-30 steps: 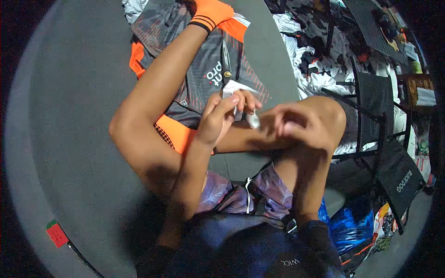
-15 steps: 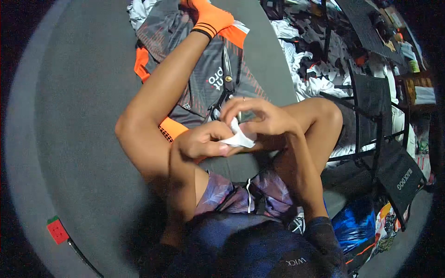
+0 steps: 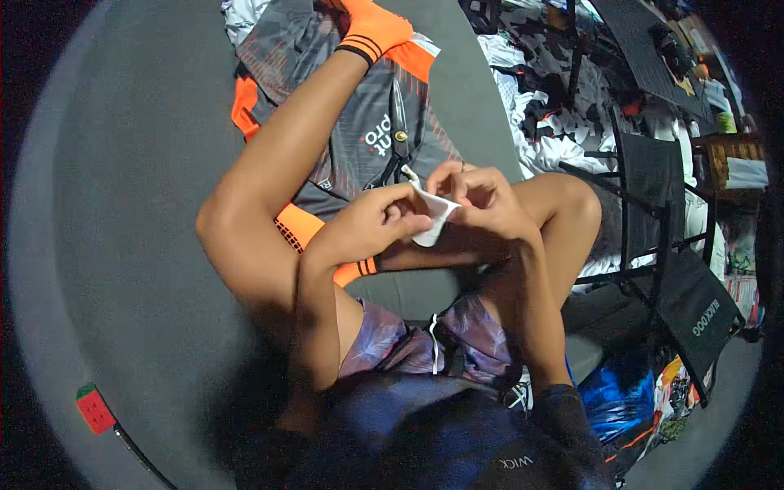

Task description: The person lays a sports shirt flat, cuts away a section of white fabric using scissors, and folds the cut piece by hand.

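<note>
A small piece of white cloth (image 3: 433, 220) is stretched between my two hands, above my crossed lower legs. My left hand (image 3: 376, 223) pinches its left side between thumb and fingers. On the other side, my right hand (image 3: 487, 200) grips the right edge with thumb and fingertips. Beyond my hands, black-handled scissors (image 3: 400, 136) lie on a dark grey jersey (image 3: 363, 106) with orange panels and white lettering. Their handles are partly hidden behind my hands.
I sit cross-legged on a grey surface (image 3: 147, 204), wearing orange socks (image 3: 377, 24). A red power strip (image 3: 96, 411) with a black cable lies at the lower left. To the right are black folding chairs (image 3: 653, 188), piled clothes (image 3: 555, 151) and a blue plastic bag (image 3: 616, 400).
My hands have shifted slightly, and the white cloth, bunched up before, is now spread flatter between them. My left hand has moved up and to the right.
</note>
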A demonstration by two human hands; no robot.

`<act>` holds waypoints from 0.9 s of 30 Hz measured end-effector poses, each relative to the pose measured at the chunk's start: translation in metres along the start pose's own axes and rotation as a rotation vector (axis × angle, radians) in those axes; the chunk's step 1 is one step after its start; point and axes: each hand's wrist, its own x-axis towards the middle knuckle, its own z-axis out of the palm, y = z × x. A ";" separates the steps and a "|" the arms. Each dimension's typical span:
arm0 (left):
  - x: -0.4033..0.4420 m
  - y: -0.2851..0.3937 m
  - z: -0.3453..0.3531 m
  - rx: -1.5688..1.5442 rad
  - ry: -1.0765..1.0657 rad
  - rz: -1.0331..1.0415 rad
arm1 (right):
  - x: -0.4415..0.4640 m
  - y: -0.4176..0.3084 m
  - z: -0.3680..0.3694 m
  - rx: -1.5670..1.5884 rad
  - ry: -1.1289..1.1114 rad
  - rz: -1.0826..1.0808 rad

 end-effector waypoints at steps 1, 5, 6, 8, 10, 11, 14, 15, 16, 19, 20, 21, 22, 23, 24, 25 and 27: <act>0.003 -0.007 0.004 0.001 0.084 0.106 | 0.000 -0.002 0.000 -0.002 -0.001 0.002; 0.012 -0.012 0.018 -0.075 0.289 0.327 | 0.004 -0.005 0.006 0.126 0.074 -0.027; 0.016 -0.009 0.023 -0.153 0.311 0.344 | 0.004 -0.004 0.004 0.052 0.101 -0.052; 0.020 -0.008 0.026 -0.233 0.336 0.364 | 0.004 -0.002 0.001 -0.096 0.153 -0.105; 0.024 -0.011 0.026 -0.303 0.284 0.370 | 0.004 -0.004 -0.001 -0.092 0.157 -0.109; 0.026 -0.011 0.025 -0.336 0.257 0.372 | 0.004 -0.005 -0.002 -0.084 0.164 -0.115; 0.023 -0.019 0.018 -0.267 0.235 0.361 | 0.003 -0.005 0.000 -0.067 0.174 -0.106; 0.021 -0.020 0.017 -0.232 0.222 0.355 | 0.002 -0.006 0.000 -0.057 0.180 -0.090; 0.020 -0.019 0.018 -0.231 0.223 0.354 | 0.001 -0.007 0.001 -0.045 0.185 -0.075; 0.019 -0.017 0.018 -0.279 0.198 0.369 | 0.001 -0.015 0.002 0.052 0.258 -0.017; 0.020 -0.017 0.018 -0.280 0.196 0.371 | 0.001 -0.016 0.002 0.100 0.294 0.012; 0.021 -0.018 0.020 -0.248 0.221 0.415 | 0.000 -0.014 0.000 0.098 0.295 0.013; 0.023 -0.019 0.021 -0.214 0.246 0.460 | -0.001 -0.009 -0.004 0.070 0.304 0.021; 0.024 -0.019 0.023 -0.180 0.272 0.504 | -0.002 -0.004 -0.009 0.043 0.312 0.029; 0.025 -0.018 0.025 -0.181 0.272 0.503 | -0.002 -0.003 -0.010 0.017 0.321 0.037; 0.025 -0.017 0.028 -0.288 0.285 0.491 | -0.003 -0.002 -0.010 0.017 0.321 0.039; 0.025 -0.014 0.031 -0.500 0.310 0.464 | -0.004 -0.003 -0.008 0.051 0.315 0.029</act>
